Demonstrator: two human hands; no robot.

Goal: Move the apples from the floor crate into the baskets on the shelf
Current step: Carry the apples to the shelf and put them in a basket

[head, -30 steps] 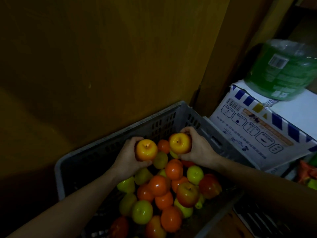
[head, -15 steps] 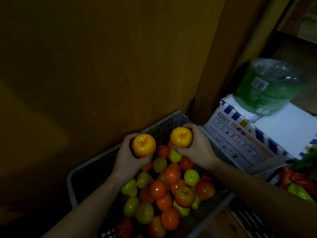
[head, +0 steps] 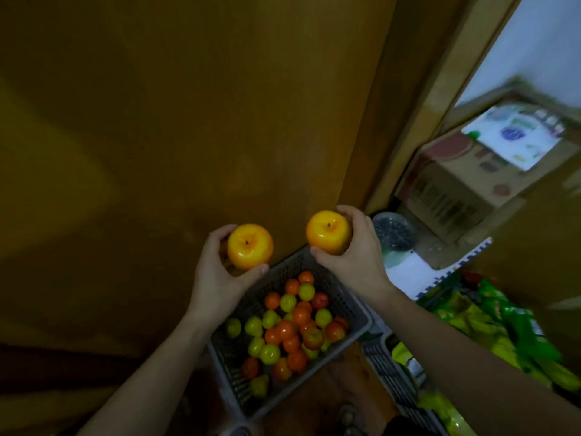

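Both apples (head: 250, 247) higher now, wooden wall (head: 188, 121) behind.

No legible txt; print on cardboard box (head: 465, 187) too blurred to read.

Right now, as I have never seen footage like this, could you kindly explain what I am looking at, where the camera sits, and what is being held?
There is no machine here: these are a person's two bare hands, filmed by one wide-angle camera worn on the head, looking forward and down. The left hand grips one yellow-orange apple and the right hand grips another yellow-orange apple, both raised above a grey plastic crate on the floor. The crate holds a heap of loose fruit in orange, red and yellow-green. Behind it stands a brown wooden panel. To the right lie green and yellow packets and a blurred cardboard box. The baskets on the shelf are not in view.
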